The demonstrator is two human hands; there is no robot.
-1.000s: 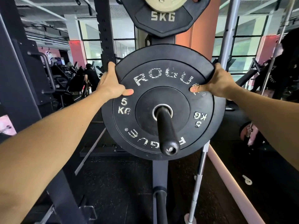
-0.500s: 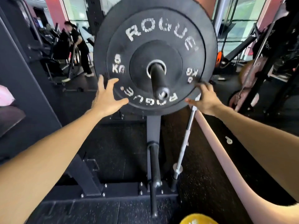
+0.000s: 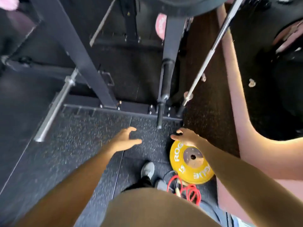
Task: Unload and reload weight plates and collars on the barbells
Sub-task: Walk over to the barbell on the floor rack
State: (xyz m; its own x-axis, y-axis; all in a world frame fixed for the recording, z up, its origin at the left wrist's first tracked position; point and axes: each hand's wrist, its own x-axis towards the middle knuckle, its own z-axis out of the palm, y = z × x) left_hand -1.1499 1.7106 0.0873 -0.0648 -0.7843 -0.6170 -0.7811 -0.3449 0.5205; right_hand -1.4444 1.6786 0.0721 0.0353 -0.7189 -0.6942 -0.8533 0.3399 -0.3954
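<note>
Black plate [image 3: 188, 5] cut off by top edge, yellow plate [image 3: 191, 163] partly hidden under right forearm, frame motion-blurred

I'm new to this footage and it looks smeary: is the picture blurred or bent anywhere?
Head view: motion blur smears the rack and the barbell near the top; the yellow plate by the right hand reads sharper; the wide lens bows the forearms, and the left hand looks soft-edged.

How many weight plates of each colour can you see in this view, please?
Yellow plate, on the floor under the right hand: 1
Black plate, at the top edge: 1
Pink plate, behind the upright: 1
Total: 3
</note>
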